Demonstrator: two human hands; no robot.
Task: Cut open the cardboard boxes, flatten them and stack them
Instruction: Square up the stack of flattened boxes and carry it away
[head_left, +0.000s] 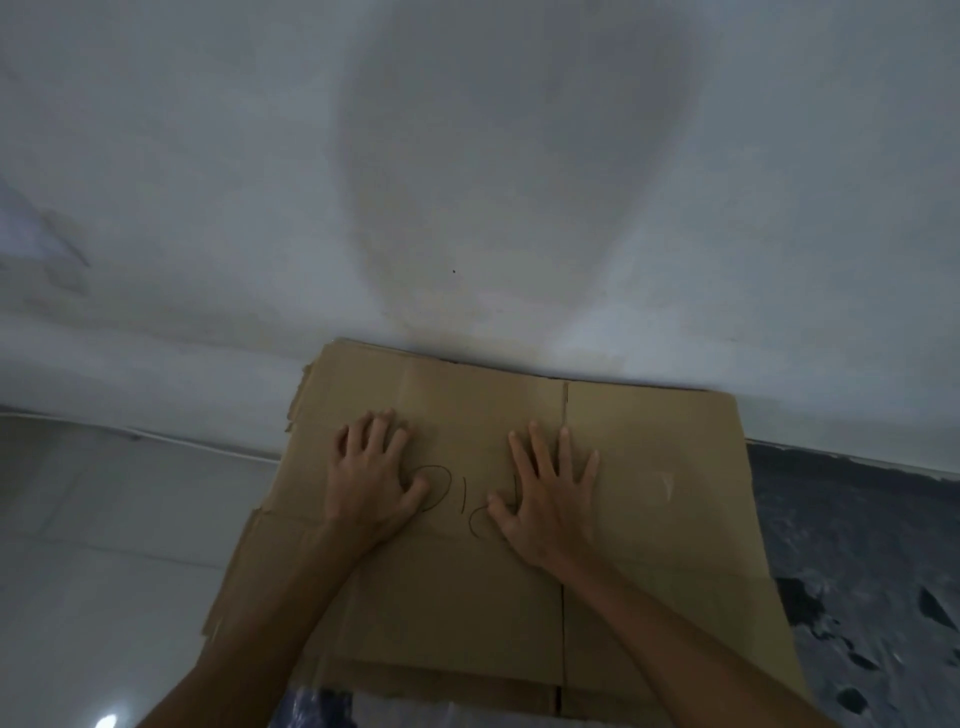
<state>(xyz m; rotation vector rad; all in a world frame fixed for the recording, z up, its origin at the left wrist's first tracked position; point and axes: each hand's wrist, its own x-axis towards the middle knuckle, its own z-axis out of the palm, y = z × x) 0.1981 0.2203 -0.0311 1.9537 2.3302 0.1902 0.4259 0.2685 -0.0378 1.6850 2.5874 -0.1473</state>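
A flattened brown cardboard sheet lies on top of a stack of flattened cardboard whose edges show at the left, pushed against the wall. Handwritten black marks sit in its middle. My left hand presses flat on the sheet left of the marks, fingers spread. My right hand presses flat to the right of them, fingers spread and straight. Neither hand holds anything.
A white wall rises right behind the stack. Pale glossy floor tiles lie to the left. A dark mottled surface lies to the right. Something blue-and-white peeks out under the stack's near edge.
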